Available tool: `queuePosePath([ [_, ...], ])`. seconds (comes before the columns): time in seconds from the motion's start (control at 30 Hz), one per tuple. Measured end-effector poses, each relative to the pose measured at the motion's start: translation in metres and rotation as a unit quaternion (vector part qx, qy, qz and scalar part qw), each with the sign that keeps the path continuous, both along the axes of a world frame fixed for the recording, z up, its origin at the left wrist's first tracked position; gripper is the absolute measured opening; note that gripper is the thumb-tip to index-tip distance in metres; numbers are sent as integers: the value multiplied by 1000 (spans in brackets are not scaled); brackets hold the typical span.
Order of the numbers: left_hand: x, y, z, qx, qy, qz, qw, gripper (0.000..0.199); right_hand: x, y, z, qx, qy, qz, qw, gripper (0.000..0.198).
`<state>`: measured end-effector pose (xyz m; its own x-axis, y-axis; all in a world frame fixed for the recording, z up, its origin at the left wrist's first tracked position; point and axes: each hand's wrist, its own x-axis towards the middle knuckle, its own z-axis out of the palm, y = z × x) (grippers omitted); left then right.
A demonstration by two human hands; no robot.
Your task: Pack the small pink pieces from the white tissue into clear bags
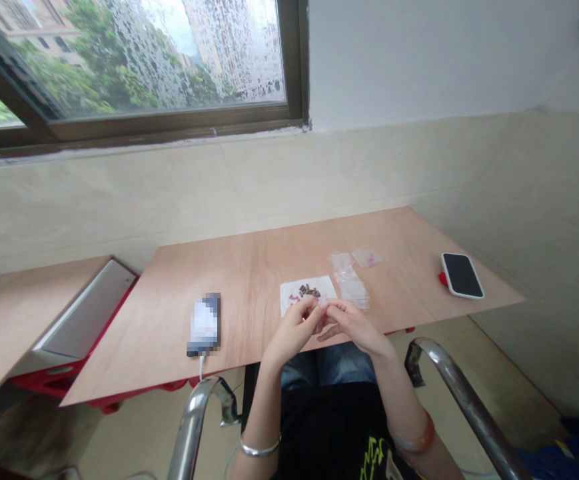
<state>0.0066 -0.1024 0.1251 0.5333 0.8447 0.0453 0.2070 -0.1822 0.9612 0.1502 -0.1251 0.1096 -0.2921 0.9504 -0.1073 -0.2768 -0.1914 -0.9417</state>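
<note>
Both hands meet at the near edge of the wooden table, fingertips pinched together over something too small to make out. The left hand curls in from 7 o'clock and the right hand from 5 o'clock, and their fingers touch just below a white sheet of paper. On that sheet, at 12 o'clock from the hands, lies a little heap of small dark pieces with a few pinkish ones beside it. A cluster of small clear plastic bags sits at 1 o'clock from the hands, touching the sheet's right edge, and one bag with pink contents lies a little further off. Judging by the pinch, the step in hand looks like fine fingertip work on one tiny piece taken from the heap; whether either hand truly grips a piece I cannot tell. The next move seems to call for steady, close fingers and a short reach to the heap or the bags. A phone rests well apart at 2 o'clock, and another device on a cable lies at 9 o'clock.
</note>
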Motion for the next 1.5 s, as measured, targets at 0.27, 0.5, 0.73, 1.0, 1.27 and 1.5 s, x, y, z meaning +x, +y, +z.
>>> queuePosePath([
  [0.27,3,2,-7,99,102,76,987,30,-9,4,-13,60,-89,-48,993,27],
  [0.5,1,6,-11,159,179,170,956,23,-4,9,-23,103,-335,-172,921,28],
  [0.73,6,9,-22,222,191,151,944,12,0,6,-15,90,-445,-162,876,24],
  [1.0,9,8,-32,183,151,169,957,32,-9,6,-19,99,-400,-186,892,22],
  [1.27,9,10,-28,236,194,137,942,51,-11,23,-34,-111,130,-142,975,34],
  [1.5,15,10,-38,224,161,109,955,50,-6,44,-37,-113,228,-133,958,28],
])
